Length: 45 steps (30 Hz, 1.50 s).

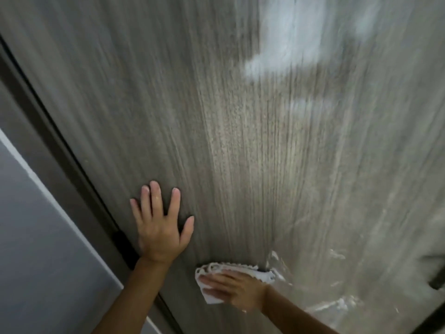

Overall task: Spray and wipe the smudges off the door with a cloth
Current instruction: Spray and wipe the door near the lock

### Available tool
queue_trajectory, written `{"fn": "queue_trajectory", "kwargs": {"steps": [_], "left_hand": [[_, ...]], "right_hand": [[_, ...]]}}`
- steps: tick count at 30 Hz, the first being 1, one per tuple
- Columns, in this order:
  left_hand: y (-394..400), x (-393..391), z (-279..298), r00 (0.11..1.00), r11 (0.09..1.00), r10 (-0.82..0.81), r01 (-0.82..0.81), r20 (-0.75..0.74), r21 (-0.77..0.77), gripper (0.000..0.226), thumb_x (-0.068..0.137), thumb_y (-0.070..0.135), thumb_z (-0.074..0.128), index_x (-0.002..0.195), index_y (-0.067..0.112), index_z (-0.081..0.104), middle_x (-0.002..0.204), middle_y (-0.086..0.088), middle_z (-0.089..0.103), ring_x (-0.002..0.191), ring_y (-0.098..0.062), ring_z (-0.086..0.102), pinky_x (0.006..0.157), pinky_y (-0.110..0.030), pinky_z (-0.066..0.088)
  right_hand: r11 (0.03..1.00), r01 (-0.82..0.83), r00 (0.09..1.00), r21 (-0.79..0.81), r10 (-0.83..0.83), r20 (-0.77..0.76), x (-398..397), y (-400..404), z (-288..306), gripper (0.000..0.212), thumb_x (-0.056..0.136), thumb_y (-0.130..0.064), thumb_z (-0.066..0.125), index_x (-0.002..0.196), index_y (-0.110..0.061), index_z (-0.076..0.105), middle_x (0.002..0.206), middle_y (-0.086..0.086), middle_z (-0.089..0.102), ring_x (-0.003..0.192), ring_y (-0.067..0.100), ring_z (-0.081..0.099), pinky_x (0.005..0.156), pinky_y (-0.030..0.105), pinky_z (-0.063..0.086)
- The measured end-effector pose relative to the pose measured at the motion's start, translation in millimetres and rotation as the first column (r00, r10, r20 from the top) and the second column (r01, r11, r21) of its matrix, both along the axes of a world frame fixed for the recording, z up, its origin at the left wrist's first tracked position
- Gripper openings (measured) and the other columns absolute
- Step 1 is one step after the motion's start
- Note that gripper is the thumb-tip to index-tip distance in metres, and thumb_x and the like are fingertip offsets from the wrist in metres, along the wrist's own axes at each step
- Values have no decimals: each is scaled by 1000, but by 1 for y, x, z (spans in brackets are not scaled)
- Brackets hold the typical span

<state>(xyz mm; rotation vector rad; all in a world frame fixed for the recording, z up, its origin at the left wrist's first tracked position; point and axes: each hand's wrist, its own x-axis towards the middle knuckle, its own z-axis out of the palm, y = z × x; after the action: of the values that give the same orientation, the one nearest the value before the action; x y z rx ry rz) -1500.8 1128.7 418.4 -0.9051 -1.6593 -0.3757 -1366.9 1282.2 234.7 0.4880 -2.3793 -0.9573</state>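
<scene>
Leftmost, a pale grey wall point(36, 237) with a white edge strip runs diagonally beside the dark brown door frame point(60, 150), and a small black hinge point(120, 238) shows where the frame meets the grey-brown wood-grain door point(168, 104). The door fills nearly the whole view, its grain running top to bottom.

Near the door's hinge edge, low down, the left hand point(160, 225) lies flat against the panel, fingers straight and spread, thumb out towards the middle of the door, holding nothing.

Just right of it and lower, the right hand point(234, 289) presses a folded white cloth point(216, 273) with a scalloped edge flat against the door. Its fingers lie straight over the cloth and point towards the hinge edge; the cloth sticks out above and beyond the fingertips. The hand is blurred, so whether the thumb tucks under the cloth I cannot tell.

Right of the cloth, glossy wet streaks point(337, 302) shine on the lower part of the door. Higher up, towards the door's top edge, a whitish hazy patch point(286, 44) sits on the surface, perhaps a reflection or a smear; the blur leaves that unclear. At the door's far right edge, low down, a dark fitting point(437, 282) pokes into view.
</scene>
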Motion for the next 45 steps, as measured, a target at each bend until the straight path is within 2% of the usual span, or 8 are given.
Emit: {"fn": "queue_trajectory", "kwargs": {"steps": [6, 14, 19, 22, 29, 36, 40, 45], "left_hand": [[-2, 5, 2, 999, 1000, 21, -21, 33, -20, 53, 98, 47, 26, 141, 16, 25, 141, -28, 26, 137, -36, 14, 116, -51, 1], [-5, 11, 7, 994, 995, 73, -67, 82, -69, 61, 84, 40, 46, 137, 11, 35, 142, -25, 27, 130, -43, 27, 108, -59, 16], [-6, 9, 4, 993, 996, 58, -49, 108, -80, 60, 86, 41, 45, 138, 12, 35, 143, -25, 25, 132, -43, 25, 106, -60, 18], [-5, 6, 2, 997, 998, 21, -17, 70, -65, 62, 91, 43, 41, 144, 14, 28, 144, -26, 26, 134, -42, 22, 113, -56, 12], [-4, 5, 1, 998, 998, 27, -24, 52, -55, 57, 96, 45, 31, 144, 15, 26, 145, -24, 23, 139, -37, 14, 118, -49, 0], [-3, 10, 4, 998, 999, 26, -24, 58, -47, 65, 90, 38, 50, 144, 8, 29, 146, -33, 23, 136, -45, 16, 117, -45, -11], [5, 27, -11, 987, 987, -129, 118, 97, 112, 63, 99, 39, 35, 152, 13, 12, 146, -39, 22, 145, -38, 5, 118, -49, -6], [29, 68, -114, 948, 918, -311, 280, 71, 281, 62, 100, 34, 32, 154, 21, 3, 147, -32, 15, 146, -24, -2, 118, -52, -2]], "right_hand": [[997, -15, 990, -71, 5, -140, 13, 5, 32, 70, 94, -33, 39, 155, -22, 8, 162, -2, 11, 149, 20, 7, 121, 39, -7], [905, -107, 835, -411, -142, -532, 29, 34, 198, 49, 98, -42, 44, 143, -23, 40, 153, 13, 30, 150, 25, 8, 119, 44, 10], [887, -88, 732, -454, -252, -633, 4, 14, 171, 53, 99, -52, 27, 143, -27, 42, 157, 14, 25, 149, 28, 15, 120, 43, 12], [927, -77, 817, -366, -152, -557, -4, 1, 119, 52, 98, -50, 36, 146, -29, 39, 160, 10, 21, 148, 28, 16, 117, 42, 15], [995, -82, 996, 59, 80, 30, 19, 17, 6, 69, 84, -19, 70, 146, -16, 40, 156, 4, 29, 145, 25, 17, 121, 39, -7], [991, -109, 972, -80, 89, -217, 82, 94, 93, 39, 105, -17, 28, 141, -15, 42, 159, 12, 19, 148, 26, 14, 121, 42, 6], [953, -98, 889, -288, -47, -456, 99, 120, 150, 43, 102, -36, 38, 142, -21, 45, 151, 17, 35, 148, 27, 16, 118, 45, 12], [892, -158, 723, -423, -188, -665, 61, 95, 101, 47, 97, -37, 45, 141, -21, 49, 146, 28, 38, 143, 39, 23, 118, 50, 13]]}}
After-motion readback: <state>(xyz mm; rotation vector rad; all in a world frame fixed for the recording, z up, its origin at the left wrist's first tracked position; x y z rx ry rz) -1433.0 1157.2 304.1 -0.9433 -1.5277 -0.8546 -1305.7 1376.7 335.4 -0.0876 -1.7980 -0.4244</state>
